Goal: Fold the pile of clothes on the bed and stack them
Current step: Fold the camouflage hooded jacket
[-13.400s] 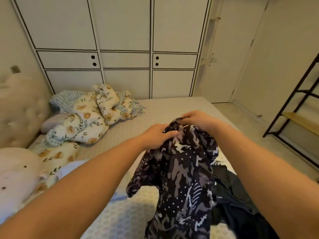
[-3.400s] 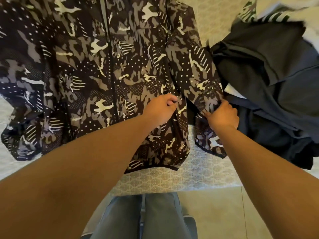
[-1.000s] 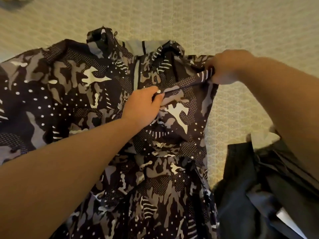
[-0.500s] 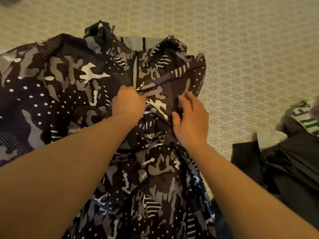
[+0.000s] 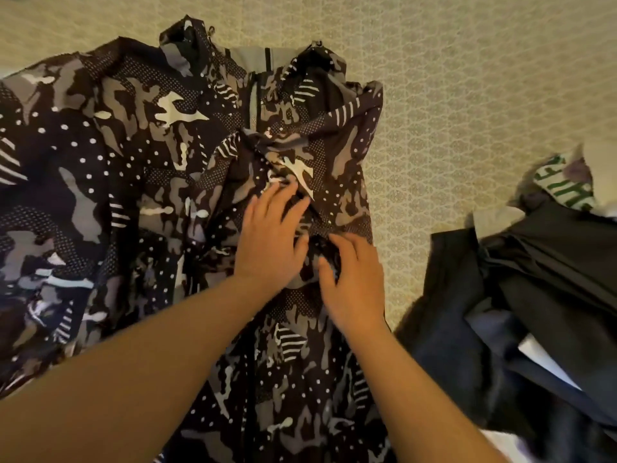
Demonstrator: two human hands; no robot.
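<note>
Both hands, left hand (image 5: pixel 270 242) and right hand (image 5: pixel 354 282), press flat, fingers released, on the camouflage jacket (image 5: pixel 140 182) at center frame; only its right sleeve looks folded in, and the dark pile (image 5: pixel 534 312) at right waits.

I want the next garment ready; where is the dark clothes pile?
In the head view, the dark clothes pile lies on the bed, right of the camouflage jacket.

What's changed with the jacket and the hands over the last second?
The right hand let go of the sleeve it had pulled across and dropped onto the camo jacket. The left hand released its grip; both now press the folded-in sleeve flat at the chest. The jacket still lies on the bed, dark clothes still at right.
</note>
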